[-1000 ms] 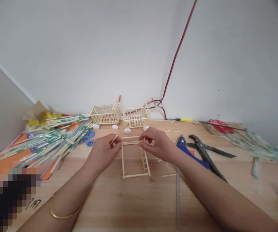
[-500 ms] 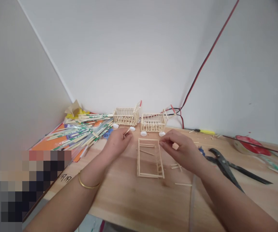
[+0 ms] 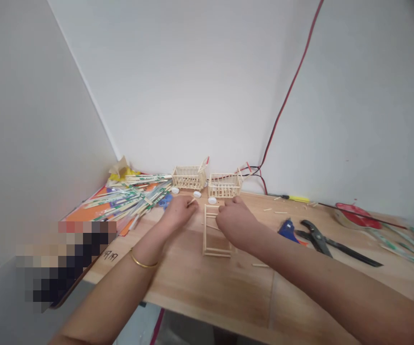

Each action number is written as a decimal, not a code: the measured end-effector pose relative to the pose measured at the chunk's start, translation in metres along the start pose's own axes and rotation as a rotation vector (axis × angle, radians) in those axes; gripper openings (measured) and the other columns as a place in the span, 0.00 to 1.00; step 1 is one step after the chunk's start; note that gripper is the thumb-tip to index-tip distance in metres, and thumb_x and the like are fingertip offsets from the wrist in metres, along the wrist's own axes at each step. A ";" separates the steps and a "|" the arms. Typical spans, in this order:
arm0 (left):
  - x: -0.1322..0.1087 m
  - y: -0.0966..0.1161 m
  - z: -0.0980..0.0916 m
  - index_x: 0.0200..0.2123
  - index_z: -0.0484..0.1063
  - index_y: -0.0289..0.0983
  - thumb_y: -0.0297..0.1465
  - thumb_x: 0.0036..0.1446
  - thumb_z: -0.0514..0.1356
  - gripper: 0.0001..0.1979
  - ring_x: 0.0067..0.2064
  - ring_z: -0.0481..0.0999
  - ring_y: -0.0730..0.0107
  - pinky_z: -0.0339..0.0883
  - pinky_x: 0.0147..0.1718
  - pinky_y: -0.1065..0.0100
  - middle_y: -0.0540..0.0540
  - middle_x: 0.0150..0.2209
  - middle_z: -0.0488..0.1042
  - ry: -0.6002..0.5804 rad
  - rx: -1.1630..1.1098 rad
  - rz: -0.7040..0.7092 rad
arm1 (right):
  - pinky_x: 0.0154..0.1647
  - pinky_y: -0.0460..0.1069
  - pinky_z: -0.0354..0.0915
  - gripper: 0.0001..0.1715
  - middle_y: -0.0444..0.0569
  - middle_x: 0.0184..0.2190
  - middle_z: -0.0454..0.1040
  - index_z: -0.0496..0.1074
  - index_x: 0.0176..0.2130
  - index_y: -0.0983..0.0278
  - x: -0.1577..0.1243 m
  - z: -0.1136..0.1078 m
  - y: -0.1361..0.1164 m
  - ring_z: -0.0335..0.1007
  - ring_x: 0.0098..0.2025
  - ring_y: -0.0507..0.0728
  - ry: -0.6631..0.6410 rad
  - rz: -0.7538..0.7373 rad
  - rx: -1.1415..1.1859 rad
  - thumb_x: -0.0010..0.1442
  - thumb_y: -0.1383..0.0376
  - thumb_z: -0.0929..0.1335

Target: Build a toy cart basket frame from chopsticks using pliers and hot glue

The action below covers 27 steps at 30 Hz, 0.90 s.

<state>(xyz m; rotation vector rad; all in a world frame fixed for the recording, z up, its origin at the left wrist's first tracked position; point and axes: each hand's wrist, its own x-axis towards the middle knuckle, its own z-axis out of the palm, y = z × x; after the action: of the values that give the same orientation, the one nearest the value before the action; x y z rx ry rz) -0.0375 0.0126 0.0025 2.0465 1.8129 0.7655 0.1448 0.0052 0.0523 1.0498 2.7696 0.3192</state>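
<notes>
My left hand (image 3: 177, 213) is closed in a pinch left of a rectangular stick frame (image 3: 204, 237), with a short wooden stick (image 3: 192, 201) between thumb and finger. My right hand (image 3: 238, 223) reaches over the far right part of that frame, its fingers curled; whatever they grip, if anything, is hidden. The frame lies on the wooden table and a few cross sticks show inside it. Just beyond the hands stand two small stick-built carts, a left cart (image 3: 188, 178) and a right cart (image 3: 224, 186), both with white wheels and red-tipped handles.
Paper-wrapped chopsticks (image 3: 135, 199) lie piled at left near blue scissors handles (image 3: 164, 201). On the right are a blue glue gun (image 3: 287, 230), black-handled pliers (image 3: 336, 244), a yellow tool (image 3: 298, 199) and a red container (image 3: 358, 215). A cable (image 3: 293, 86) runs up the wall.
My right hand has moved left across the frame's right side, covering it. The left hand keeps its pinch on the stick. The camera view has shifted slightly.
</notes>
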 end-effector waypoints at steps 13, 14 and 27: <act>0.000 -0.007 0.033 0.27 0.76 0.35 0.27 0.45 0.55 0.09 0.31 0.72 0.65 0.58 0.29 0.69 0.43 0.28 0.77 -0.228 0.178 0.030 | 0.40 0.53 0.56 0.11 0.50 0.34 0.74 0.73 0.36 0.62 -0.022 0.017 0.022 0.70 0.39 0.60 0.179 0.202 0.187 0.61 0.61 0.63; 0.001 -0.006 0.034 0.26 0.76 0.35 0.27 0.45 0.55 0.09 0.31 0.72 0.65 0.58 0.29 0.69 0.42 0.29 0.77 -0.243 0.188 0.030 | 0.40 0.53 0.56 0.11 0.50 0.34 0.74 0.73 0.36 0.62 -0.025 0.019 0.023 0.71 0.39 0.59 0.190 0.203 0.208 0.61 0.61 0.63; -0.048 -0.037 -0.062 0.20 0.64 0.36 0.29 0.49 0.54 0.07 0.24 0.61 0.72 0.51 0.25 0.71 0.51 0.21 0.64 -0.244 0.168 -0.117 | 0.35 0.50 0.60 0.09 0.47 0.33 0.73 0.71 0.35 0.61 -0.070 0.020 0.027 0.69 0.33 0.54 0.326 0.238 0.640 0.60 0.62 0.63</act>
<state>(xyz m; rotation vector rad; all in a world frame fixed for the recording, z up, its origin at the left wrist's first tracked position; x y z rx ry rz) -0.1066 -0.0361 0.0236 2.0101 1.8886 0.3250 0.2182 -0.0196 0.0447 1.5936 3.1201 -0.4502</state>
